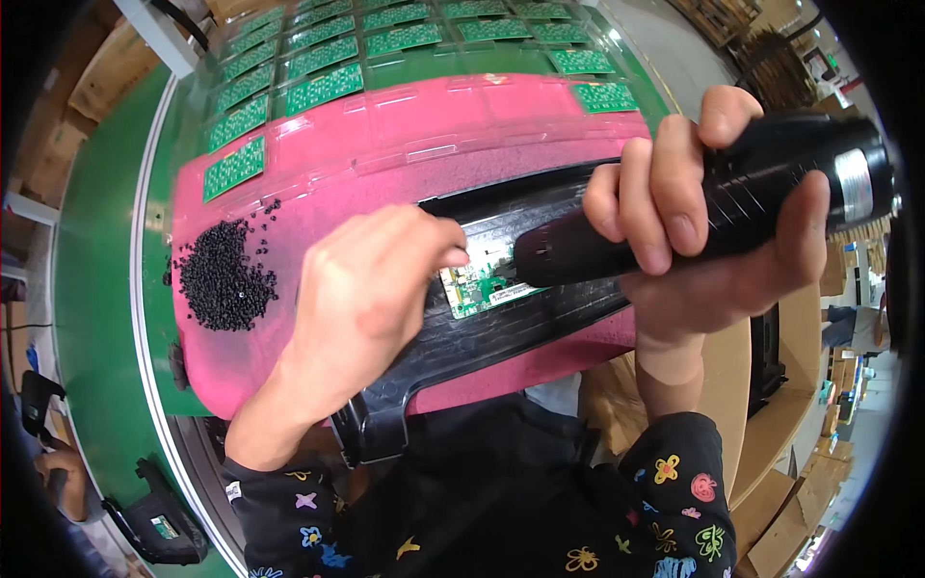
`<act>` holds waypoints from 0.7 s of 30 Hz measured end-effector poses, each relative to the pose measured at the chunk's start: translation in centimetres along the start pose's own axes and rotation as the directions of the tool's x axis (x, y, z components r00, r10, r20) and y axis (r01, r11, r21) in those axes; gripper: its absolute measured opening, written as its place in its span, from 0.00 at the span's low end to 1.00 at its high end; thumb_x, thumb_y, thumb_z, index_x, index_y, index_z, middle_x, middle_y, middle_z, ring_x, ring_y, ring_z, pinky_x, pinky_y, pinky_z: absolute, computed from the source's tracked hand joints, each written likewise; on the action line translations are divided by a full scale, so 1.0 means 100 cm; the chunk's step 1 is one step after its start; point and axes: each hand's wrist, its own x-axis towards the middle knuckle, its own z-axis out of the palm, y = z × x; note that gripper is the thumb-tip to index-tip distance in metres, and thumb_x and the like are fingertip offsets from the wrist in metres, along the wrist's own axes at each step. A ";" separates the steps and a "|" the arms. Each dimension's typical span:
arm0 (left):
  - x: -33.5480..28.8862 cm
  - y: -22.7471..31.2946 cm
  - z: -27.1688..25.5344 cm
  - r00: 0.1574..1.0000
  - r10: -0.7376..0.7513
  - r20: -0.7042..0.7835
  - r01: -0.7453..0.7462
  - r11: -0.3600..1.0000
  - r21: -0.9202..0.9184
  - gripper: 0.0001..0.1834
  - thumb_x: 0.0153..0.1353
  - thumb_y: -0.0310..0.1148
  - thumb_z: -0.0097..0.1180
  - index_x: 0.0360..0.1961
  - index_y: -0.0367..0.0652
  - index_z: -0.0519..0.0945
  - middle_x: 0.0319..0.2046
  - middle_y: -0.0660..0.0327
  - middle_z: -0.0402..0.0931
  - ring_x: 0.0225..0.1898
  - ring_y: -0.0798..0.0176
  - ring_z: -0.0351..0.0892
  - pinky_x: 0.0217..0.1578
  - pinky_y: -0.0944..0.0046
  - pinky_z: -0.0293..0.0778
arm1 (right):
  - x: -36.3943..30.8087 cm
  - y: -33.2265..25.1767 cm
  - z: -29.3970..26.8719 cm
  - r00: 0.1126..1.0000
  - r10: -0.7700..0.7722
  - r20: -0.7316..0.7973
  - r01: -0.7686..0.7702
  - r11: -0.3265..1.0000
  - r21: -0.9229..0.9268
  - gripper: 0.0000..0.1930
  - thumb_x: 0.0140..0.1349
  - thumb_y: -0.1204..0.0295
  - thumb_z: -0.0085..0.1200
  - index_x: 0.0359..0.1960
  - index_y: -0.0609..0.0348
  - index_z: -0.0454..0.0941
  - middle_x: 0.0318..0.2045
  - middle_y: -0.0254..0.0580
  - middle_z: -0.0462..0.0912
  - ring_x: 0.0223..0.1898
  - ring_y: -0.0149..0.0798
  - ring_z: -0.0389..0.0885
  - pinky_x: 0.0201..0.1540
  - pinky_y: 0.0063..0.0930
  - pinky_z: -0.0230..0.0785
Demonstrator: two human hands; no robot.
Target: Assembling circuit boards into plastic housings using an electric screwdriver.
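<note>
My right hand (694, 222) grips a black electric screwdriver (761, 197), its nose pointing left and down onto a small green circuit board (479, 279). The board sits in a long black plastic housing (501, 328) lying across a pink mat (434, 135). My left hand (371, 289) rests on the housing, fingertips closed at the board's left edge; whether a screw is pinched there is hidden.
A pile of small black screws (224, 275) lies on the pink mat's left side. Clear trays with several green circuit boards (318, 58) fill the far side of the green conveyor (101, 289). Another black housing (154, 525) and cardboard boxes (780, 482) sit nearby.
</note>
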 end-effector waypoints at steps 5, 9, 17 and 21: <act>0.008 -0.001 -0.008 0.996 -0.088 -0.033 0.086 0.994 -0.074 0.07 0.51 0.21 0.63 0.31 0.37 0.77 0.23 0.57 0.75 0.26 0.52 0.78 0.25 0.57 0.72 | 0.001 0.004 -0.026 0.998 -0.044 0.034 0.051 0.969 -0.243 0.25 0.64 0.46 0.45 0.42 0.59 0.69 0.15 0.31 0.66 0.13 0.27 0.61 0.22 0.25 0.56; 0.003 -0.006 -0.004 0.964 -0.072 0.257 0.120 0.977 -0.176 0.05 0.55 0.25 0.61 0.30 0.36 0.77 0.25 0.54 0.76 0.28 0.50 0.78 0.27 0.57 0.72 | 0.002 0.015 -0.036 1.000 -0.018 0.015 0.022 0.952 -0.304 0.23 0.67 0.49 0.43 0.42 0.60 0.68 0.15 0.32 0.65 0.13 0.28 0.59 0.22 0.26 0.56; 0.005 -0.008 -0.009 0.871 -0.100 0.481 0.154 0.985 -0.074 0.04 0.56 0.30 0.62 0.30 0.41 0.81 0.24 0.57 0.78 0.29 0.51 0.79 0.29 0.55 0.75 | 0.003 0.023 -0.040 0.999 -0.002 -0.034 -0.009 0.943 -0.334 0.22 0.67 0.51 0.43 0.42 0.60 0.68 0.15 0.33 0.65 0.13 0.28 0.60 0.21 0.25 0.56; 0.005 -0.010 -0.012 0.820 -0.175 0.545 0.242 0.969 -0.053 0.05 0.57 0.31 0.62 0.32 0.42 0.83 0.25 0.55 0.80 0.29 0.50 0.81 0.29 0.56 0.75 | 0.007 0.023 -0.042 0.999 0.049 0.014 -0.041 0.934 -0.355 0.22 0.66 0.50 0.44 0.42 0.60 0.67 0.15 0.32 0.65 0.13 0.27 0.60 0.21 0.25 0.56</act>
